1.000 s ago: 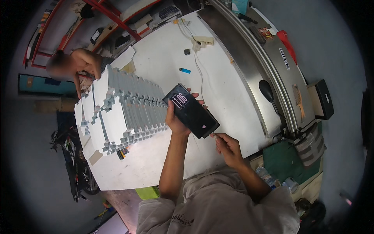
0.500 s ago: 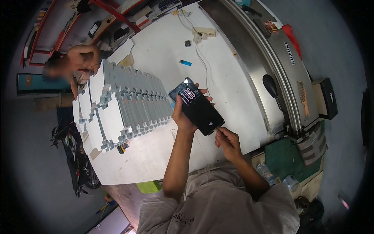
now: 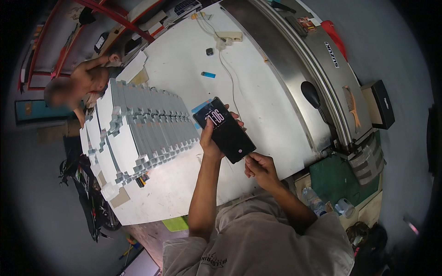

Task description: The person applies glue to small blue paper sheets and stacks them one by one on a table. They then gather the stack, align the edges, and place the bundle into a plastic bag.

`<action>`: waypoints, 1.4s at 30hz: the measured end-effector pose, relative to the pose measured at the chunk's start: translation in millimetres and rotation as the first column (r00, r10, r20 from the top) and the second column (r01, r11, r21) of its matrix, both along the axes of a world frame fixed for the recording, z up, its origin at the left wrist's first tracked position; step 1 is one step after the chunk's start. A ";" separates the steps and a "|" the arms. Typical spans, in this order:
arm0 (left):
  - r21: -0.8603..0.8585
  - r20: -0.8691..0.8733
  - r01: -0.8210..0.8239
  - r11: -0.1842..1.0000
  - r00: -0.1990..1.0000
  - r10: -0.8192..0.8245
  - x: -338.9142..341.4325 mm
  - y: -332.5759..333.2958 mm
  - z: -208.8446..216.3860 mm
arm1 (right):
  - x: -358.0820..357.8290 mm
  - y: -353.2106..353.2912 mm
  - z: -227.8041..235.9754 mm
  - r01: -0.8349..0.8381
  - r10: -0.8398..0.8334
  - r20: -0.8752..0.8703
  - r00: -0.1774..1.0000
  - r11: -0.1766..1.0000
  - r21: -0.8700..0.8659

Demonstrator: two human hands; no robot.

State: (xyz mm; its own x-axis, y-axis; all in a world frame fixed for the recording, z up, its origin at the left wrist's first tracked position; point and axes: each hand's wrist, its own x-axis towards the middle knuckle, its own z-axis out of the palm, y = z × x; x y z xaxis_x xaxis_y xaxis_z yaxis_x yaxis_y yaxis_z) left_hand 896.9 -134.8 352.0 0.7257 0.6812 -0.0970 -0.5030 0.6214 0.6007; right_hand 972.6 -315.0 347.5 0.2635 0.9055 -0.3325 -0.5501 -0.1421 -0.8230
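Note:
My left hand (image 3: 210,146) is wrapped round a dark smartphone (image 3: 227,136), thumb along its left edge and fingertips showing past the right one. The phone is tilted, and its screen shows a lit clock. At its lower end my right hand (image 3: 261,170) is closed in a pinch. Whatever lies between those fingertips is too small to make out. Just left of the phone stand stacks of grey-white die-cut sheets (image 3: 152,112), notched along their edges. Beneath both hands is a white table (image 3: 271,124).
A blue lighter (image 3: 208,74), a small dark block (image 3: 210,51) and a power strip (image 3: 230,36) with a white cable lie farther back. A long metal machine (image 3: 294,78) bounds the right side, with a comb (image 3: 352,108) on it. Another person (image 3: 94,78) is beyond the stacks.
The whole view has shifted slightly, with the table things now farther left. My hands keep their places on the phone. The other person's arm has moved away from the stacks.

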 end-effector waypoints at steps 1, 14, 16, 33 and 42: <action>0.008 -0.016 0.004 1.000 1.000 -0.004 0.9 -0.5 0.0 | -0.5 -0.2 -1.0 0.001 -0.001 -0.007 1.000 1.000 -0.016; 0.127 -0.194 0.101 0.987 0.978 -0.075 16.7 -27.0 -14.7 | 28.1 2.3 6.8 -0.023 0.042 0.858 0.512 0.999 -0.035; 0.131 -0.226 0.100 0.986 0.972 -0.069 21.4 -31.7 -12.9 | 24.7 5.1 16.1 -0.006 0.045 0.866 0.497 0.999 -0.048; 0.087 -0.203 0.019 0.996 0.979 -0.001 25.9 -41.4 -22.2 | 30.9 10.4 7.7 0.065 0.007 0.847 0.531 0.997 -0.048; 0.294 -0.286 0.201 0.934 0.951 -0.115 21.6 -48.1 -26.2 | 38.4 18.3 10.1 0.065 0.132 0.769 0.626 0.973 -0.220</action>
State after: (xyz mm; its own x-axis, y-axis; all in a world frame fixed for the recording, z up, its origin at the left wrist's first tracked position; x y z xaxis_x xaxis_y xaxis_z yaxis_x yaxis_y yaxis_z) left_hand 918.6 -182.9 325.8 0.8049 0.5857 -0.0954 -0.2135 0.4358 0.8744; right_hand 1011.0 -296.7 357.7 0.4820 0.8539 -0.1964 0.2860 -0.3652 -0.8859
